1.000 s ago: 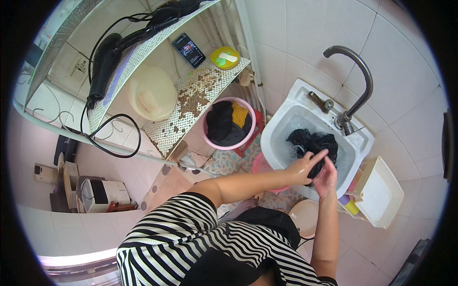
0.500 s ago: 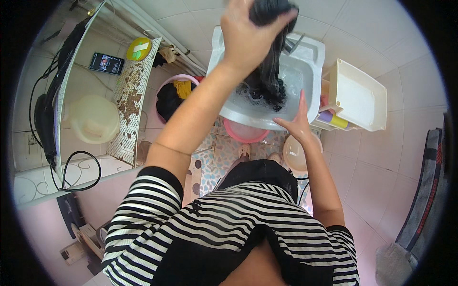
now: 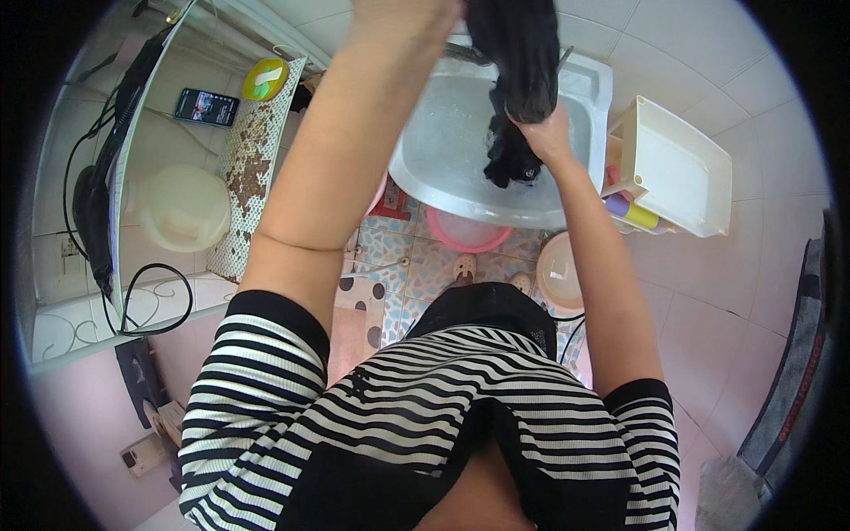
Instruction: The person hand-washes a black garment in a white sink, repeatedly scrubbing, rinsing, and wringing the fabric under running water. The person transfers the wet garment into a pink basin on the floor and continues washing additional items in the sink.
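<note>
Risen since earlier, the right hand (image 3: 546, 134) closes around the black cloth (image 3: 513, 53) hanging at one o'clock over the sink (image 3: 443, 193), which could splash if wet folds slip; the cropped left hand's (image 3: 407, 12) grip I cannot tell.

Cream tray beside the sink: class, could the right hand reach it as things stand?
Probably yes: nothing visible blocks the way to the cream tray, though the right hand may first have to release the black cloth.
</note>
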{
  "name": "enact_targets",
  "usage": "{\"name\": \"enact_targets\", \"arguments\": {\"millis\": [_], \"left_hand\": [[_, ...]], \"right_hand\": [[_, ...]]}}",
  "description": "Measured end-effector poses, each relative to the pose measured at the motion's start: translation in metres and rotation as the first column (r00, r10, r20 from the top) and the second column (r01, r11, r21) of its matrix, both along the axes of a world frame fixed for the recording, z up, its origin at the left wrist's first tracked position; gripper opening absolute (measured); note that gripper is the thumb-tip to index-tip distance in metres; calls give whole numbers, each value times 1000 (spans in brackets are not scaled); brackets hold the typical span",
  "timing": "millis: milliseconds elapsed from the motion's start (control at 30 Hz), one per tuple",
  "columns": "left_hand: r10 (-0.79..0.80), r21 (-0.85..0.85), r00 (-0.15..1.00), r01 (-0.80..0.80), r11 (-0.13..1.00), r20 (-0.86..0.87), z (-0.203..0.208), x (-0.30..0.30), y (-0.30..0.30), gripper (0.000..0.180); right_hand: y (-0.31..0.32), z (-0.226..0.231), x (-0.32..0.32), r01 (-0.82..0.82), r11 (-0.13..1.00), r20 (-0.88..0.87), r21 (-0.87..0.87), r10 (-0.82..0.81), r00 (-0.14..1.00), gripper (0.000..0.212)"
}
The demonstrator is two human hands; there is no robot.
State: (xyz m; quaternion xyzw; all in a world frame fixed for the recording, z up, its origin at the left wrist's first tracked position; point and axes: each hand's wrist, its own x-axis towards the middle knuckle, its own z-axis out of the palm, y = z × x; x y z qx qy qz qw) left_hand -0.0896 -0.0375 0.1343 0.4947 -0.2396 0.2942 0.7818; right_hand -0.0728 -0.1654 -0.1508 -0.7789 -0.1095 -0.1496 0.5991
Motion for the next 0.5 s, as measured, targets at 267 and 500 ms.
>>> {"name": "enact_targets", "arguments": {"millis": [267,500], "left_hand": [[144,-172,485,-548,819,-862,-234,118,126,59],[483,313,516,-384,869,-707,-348,45,80,39]], "right_hand": [[-33,-54,-1,-456,859,-561,-233,264,784,55],[17,-71,-7,-619,627,-721,-474,127,681,87]]}}
